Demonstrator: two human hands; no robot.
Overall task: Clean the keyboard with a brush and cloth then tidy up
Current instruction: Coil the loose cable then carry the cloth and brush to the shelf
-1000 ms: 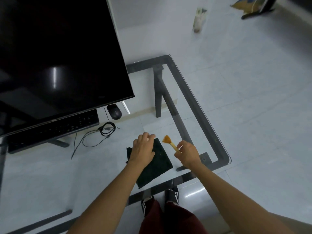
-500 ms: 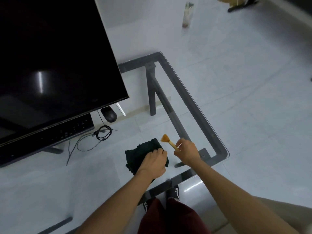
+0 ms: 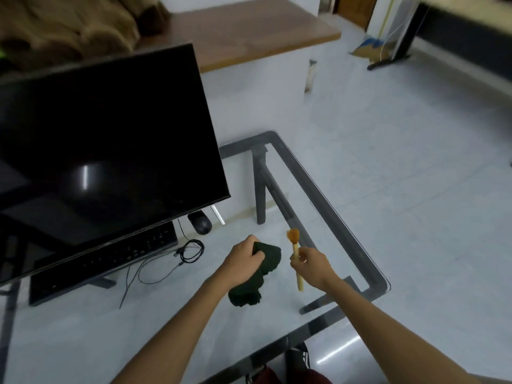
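Observation:
A black keyboard (image 3: 105,259) lies on the glass desk (image 3: 332,217) under the lower edge of a large dark monitor (image 3: 105,139). My left hand (image 3: 243,261) grips a bunched dark green cloth (image 3: 266,261), part of which hangs down toward the desk. To the right, my right hand (image 3: 313,264) holds a small brush (image 3: 295,256) by its pale wooden handle, orange bristles pointing up and away. Both hands hover over the desk to the right of the keyboard.
A black mouse (image 3: 201,223) sits behind the keyboard's right end, and a coiled black cable (image 3: 191,252) trails across the glass. The desk's dark metal frame (image 3: 371,284) runs along the right and near edges. A wooden tabletop (image 3: 249,31) stands beyond the monitor.
My left hand has gathered the flat cloth into a bunch and lifted it off the glass. The brush in my right hand has turned more upright. The camera has tilted up.

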